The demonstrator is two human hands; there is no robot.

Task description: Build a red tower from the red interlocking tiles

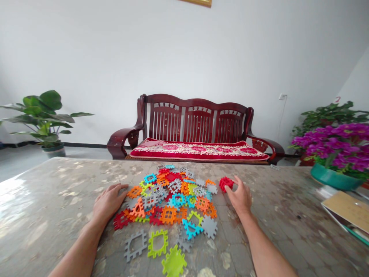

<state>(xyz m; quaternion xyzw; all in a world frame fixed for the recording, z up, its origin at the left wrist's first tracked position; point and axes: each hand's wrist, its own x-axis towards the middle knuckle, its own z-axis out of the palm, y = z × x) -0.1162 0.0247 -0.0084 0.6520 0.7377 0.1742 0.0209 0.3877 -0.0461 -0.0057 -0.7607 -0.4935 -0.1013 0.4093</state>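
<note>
The red cube-like block sits at the right edge of the pile of toothed panels, compact, with no clear long axis. It lies just left of the right hand, its thumb against the block, forefinger apart; whether hidden fingers grip it, I cannot tell. Across the pile, the left hand rests loosely spread, holding nothing visible, farther from the block.

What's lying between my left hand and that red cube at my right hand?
The head view shows a multicolored pile of interlocking panels between your left hand and the red cube.
</note>
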